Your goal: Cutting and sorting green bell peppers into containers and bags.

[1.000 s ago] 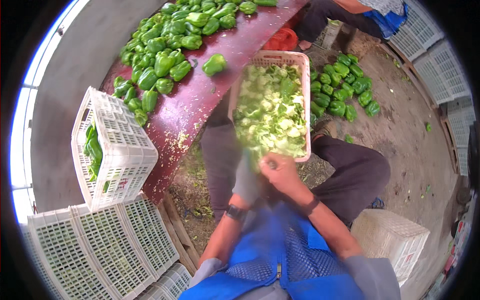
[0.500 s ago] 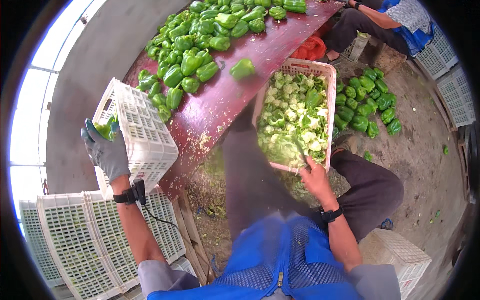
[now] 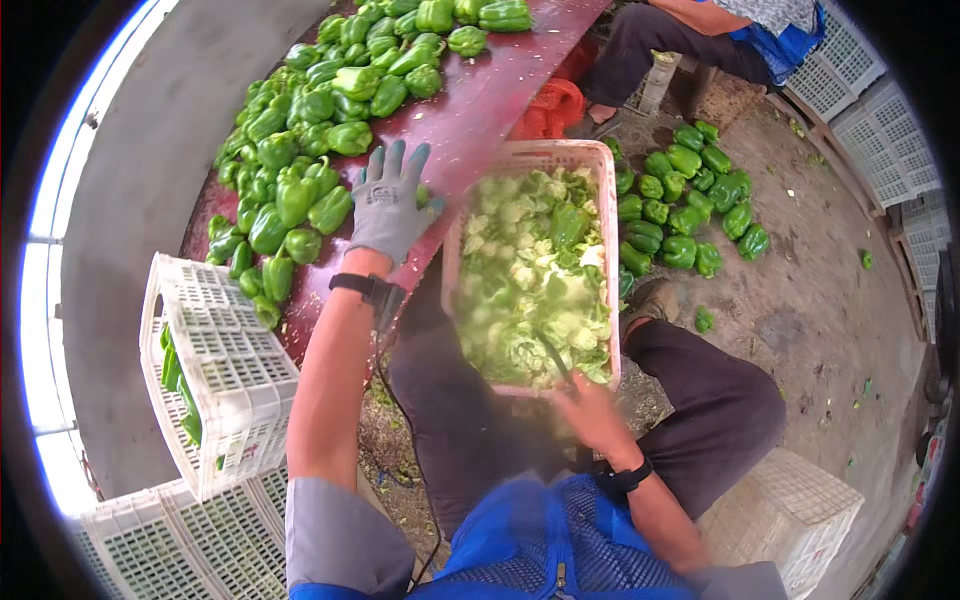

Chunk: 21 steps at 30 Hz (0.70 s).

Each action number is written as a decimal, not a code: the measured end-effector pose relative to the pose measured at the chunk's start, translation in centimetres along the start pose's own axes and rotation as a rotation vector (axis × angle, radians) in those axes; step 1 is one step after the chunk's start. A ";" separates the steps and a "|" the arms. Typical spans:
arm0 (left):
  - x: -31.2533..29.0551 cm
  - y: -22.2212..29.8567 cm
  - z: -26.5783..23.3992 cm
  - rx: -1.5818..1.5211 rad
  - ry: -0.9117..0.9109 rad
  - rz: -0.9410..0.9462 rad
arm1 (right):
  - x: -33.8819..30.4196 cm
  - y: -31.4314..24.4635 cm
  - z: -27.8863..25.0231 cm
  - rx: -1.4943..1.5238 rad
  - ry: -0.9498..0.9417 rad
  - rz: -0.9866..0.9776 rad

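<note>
Above the slanted red board point(image 3: 475, 100), my left hand point(image 3: 388, 205), in a grey glove, spreads its fingers over a single green bell pepper point(image 3: 423, 193), mostly hidden beneath it. I cannot tell whether it touches the pepper. Many green bell peppers point(image 3: 290, 190) lie heaped on the board to the left. My bare right hand point(image 3: 590, 412) grips a knife point(image 3: 552, 352) with a thin dark blade, its handle hidden in the fingers. The blade is over the near part of a pink crate point(image 3: 606, 240) full of pale green pepper cores and scraps point(image 3: 520, 270), with one larger green pepper piece on top.
A white crate point(image 3: 240, 320) holding green peppers stands tilted at the left, above more white crates point(image 3: 200, 540). Several peppers point(image 3: 690, 200) lie on the floor to the right. Another person point(image 3: 690, 40) sits beyond, near a red net bag point(image 3: 550, 108). An upturned white crate point(image 3: 785, 510) stands lower right.
My left hand has left the white crate, letting go of a green pepper there, and moved right over the board with its fingers spread. My right hand has shifted slightly; the view has turned.
</note>
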<state>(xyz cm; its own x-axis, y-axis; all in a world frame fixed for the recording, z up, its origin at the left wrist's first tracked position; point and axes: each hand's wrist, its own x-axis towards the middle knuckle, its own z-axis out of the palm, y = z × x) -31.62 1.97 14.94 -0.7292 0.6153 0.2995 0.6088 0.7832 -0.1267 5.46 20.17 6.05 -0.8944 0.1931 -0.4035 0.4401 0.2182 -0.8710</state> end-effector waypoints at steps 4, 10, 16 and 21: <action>-0.1 -1.4 3.6 0.068 -0.269 -0.058 | 0.6 0.2 0.2 -0.012 -0.084 0.059; -4.4 0.6 2.1 -0.653 -0.127 -0.627 | 1.2 0.1 0.5 0.087 0.053 -0.109; -14.8 7.9 1.3 -1.864 0.049 -1.013 | -0.4 -4.7 1.5 0.142 0.154 -0.214; -20.7 15.8 0.8 -2.039 0.206 -1.024 | -1.9 -5.9 3.4 0.014 0.222 -0.352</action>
<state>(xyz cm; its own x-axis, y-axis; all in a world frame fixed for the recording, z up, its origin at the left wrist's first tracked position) -7.16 1.71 6.04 -0.9483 0.0893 -0.3045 -0.3113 -0.4471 0.8386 4.30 15.31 10.97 -0.9503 0.3112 -0.0114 0.1081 0.2953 -0.9493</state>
